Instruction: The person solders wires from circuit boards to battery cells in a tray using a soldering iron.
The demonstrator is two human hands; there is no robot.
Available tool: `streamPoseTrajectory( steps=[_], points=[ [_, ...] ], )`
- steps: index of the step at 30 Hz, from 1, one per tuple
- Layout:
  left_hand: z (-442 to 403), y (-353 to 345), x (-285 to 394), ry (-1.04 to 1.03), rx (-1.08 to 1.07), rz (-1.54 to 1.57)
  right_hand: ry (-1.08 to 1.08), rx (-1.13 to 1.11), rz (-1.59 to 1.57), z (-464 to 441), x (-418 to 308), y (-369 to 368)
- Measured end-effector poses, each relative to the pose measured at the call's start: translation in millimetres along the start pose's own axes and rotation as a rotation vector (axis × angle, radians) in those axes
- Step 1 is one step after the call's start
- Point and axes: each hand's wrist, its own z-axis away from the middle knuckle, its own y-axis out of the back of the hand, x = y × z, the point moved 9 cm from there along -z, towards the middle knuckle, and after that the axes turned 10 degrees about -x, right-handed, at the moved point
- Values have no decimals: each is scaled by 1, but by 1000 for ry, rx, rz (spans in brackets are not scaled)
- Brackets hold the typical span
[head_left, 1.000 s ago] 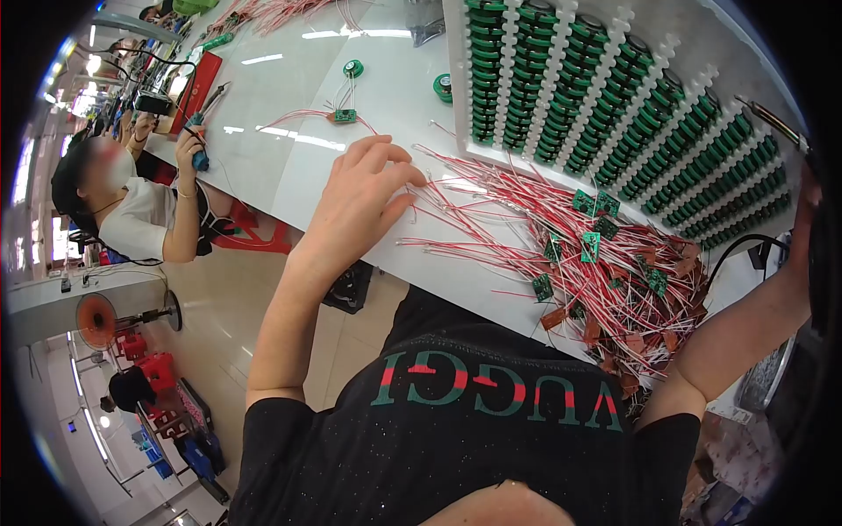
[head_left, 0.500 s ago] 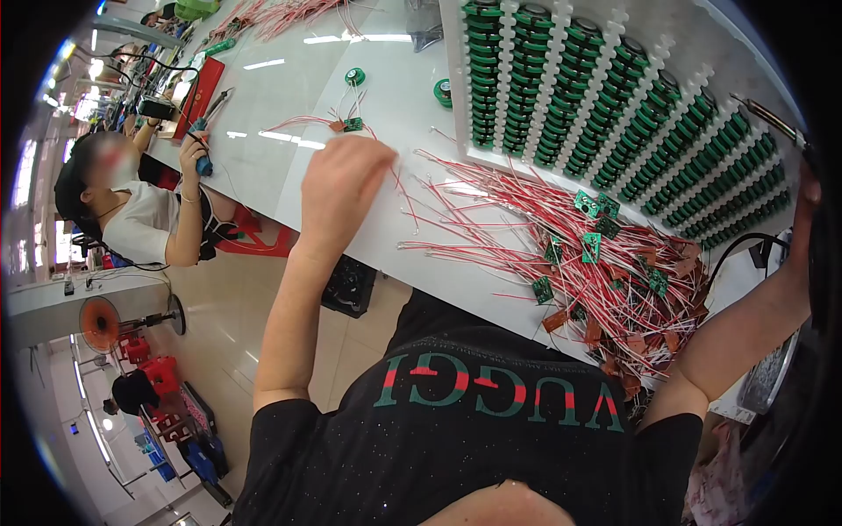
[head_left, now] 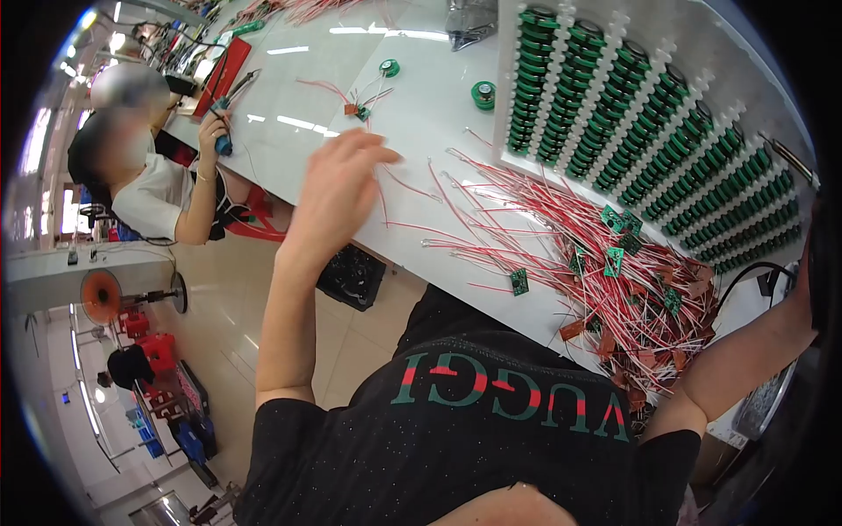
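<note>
My left hand (head_left: 338, 180) is raised over the near table edge, blurred, its fingers partly bent; whether it holds a wire is unclear. Thin red wires lie just under and right of it. To its right spreads a heap of red and white wires (head_left: 535, 210) with green circuit boards and brown pieces. One green board (head_left: 519, 280) lies left of the heap's boards. At the far right edge my right hand (head_left: 814, 215), mostly hidden in shadow, is around a soldering iron (head_left: 792, 161), whose tip points up-left over the white tray (head_left: 503, 105) of green-rimmed round parts.
A round green part wired to a small board (head_left: 363, 113) lies beyond my left hand; another round part (head_left: 483, 95) sits by the tray. A co-worker (head_left: 145, 188) at the left holds a blue tool (head_left: 221, 127). A black bin (head_left: 353, 276) stands on the floor.
The view has shifted, moving the tray and table rightward. My left hand went from spread fingers by the wire ends to a raised, blurred pose. One green board slid left from the heap.
</note>
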Motion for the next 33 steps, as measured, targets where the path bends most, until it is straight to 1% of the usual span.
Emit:
streamPoseTrajectory(
  steps=[1, 2, 4, 5, 8, 9, 10, 12, 14, 16, 18, 20, 21, 22, 24, 27, 29, 30, 31, 32, 33],
  points=[
    [0, -8, 8, -77, -74, 97, -4, -4, -9, 0, 1, -2],
    [2, -11, 6, -49, -94, 70, -8, -7, -18, -1, 2, -3],
    [9, -22, 3, 1, -145, 18, 238, -539, 123, 20, -8, -44],
    [11, -18, -6, 49, -106, -93, 259, -547, 121, 21, -9, -46],
    [24, -7, -40, 229, 50, -290, 261, -630, 106, 19, -8, -49],
    [28, -3, -40, 251, 73, -340, 175, -345, 47, 4, -4, -26],
    [28, 0, -30, 201, 72, -236, 88, -55, -7, -5, 2, -1],
    [25, 11, 3, 96, 59, -12, 81, -52, 2, -5, 3, 2],
    [22, 4, 55, -105, -124, 127, 223, -642, 116, 16, -5, -49],
    [23, -15, 100, -271, -206, 317, 84, -47, 37, -4, 0, -11],
    [23, -36, 125, -331, -225, 319, 245, -650, 95, 20, -8, -51],
    [20, -54, 121, -312, -201, 338, 268, -586, 97, 22, -11, -49],
    [21, -56, 116, -299, -193, 343, 275, -553, 90, 23, -11, -48],
    [23, -54, 113, -298, -200, 354, 258, -573, 108, 23, -10, -48],
    [26, -51, 111, -310, -215, 388, 303, -472, 78, 23, -11, -45],
    [27, -41, 98, -320, -215, 712, 253, -565, 53, 20, -9, -47],
    [27, -35, 64, -221, -152, 1121, 226, -567, 43, 20, -8, -46],
    [26, -27, 43, -187, -89, 1354, 214, -569, 39, 19, -8, -46],
    [26, -17, 21, -233, 63, 1542, 216, -559, 47, 20, -9, -45],
    [26, -10, -5, -178, 182, 1743, 218, -551, 53, 21, -9, -45],
    [27, 4, -17, -273, 286, 2048, 221, -543, 56, 21, -9, -45]
  ],
)
